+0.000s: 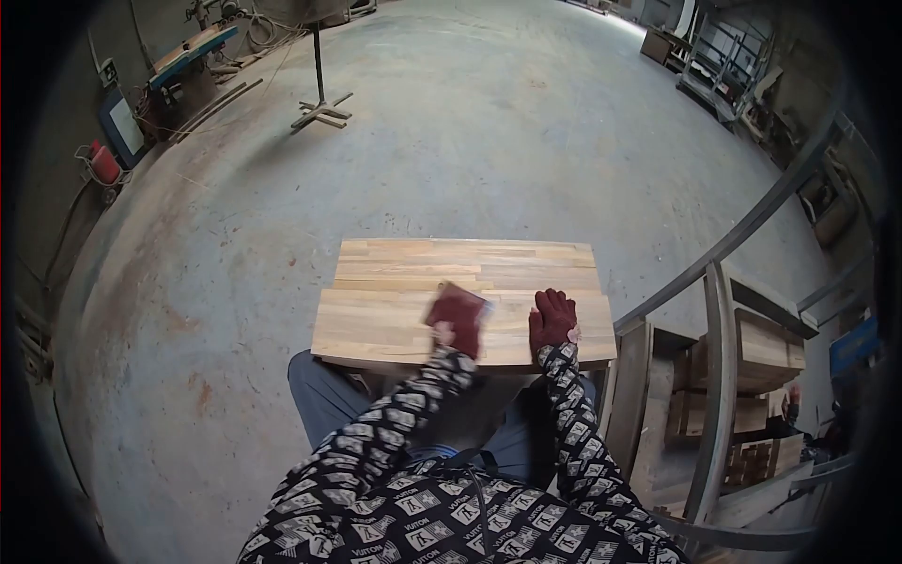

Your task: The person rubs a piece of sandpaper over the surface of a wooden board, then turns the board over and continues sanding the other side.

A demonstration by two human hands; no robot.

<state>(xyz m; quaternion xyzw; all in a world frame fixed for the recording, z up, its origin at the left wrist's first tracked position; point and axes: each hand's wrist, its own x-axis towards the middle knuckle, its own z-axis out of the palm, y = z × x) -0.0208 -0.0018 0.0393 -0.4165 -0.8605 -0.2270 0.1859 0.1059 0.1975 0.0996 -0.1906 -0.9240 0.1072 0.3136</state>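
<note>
A light wooden panel (385, 282), made of glued strips, lies across in front of my knees. My left hand (458, 336), in a dark red glove and blurred by motion, is on the panel's middle. Under its fingers is a reddish-brown square sheet that looks like sandpaper (455, 292), pressed against the wood. Gloved in the same dark red, my right hand (554, 318) rests on the right part of the panel, fingers spread forward and holding nothing. What supports the panel is mostly hidden beneath it.
Close on my right stands a metal frame rack (719, 348) with wooden pieces (769, 350) in it. A stand with a crossed base (321, 115) is on the concrete floor (470, 160) ahead. At the far left are a blue-edged bench (193, 54) and a red extinguisher (104, 163).
</note>
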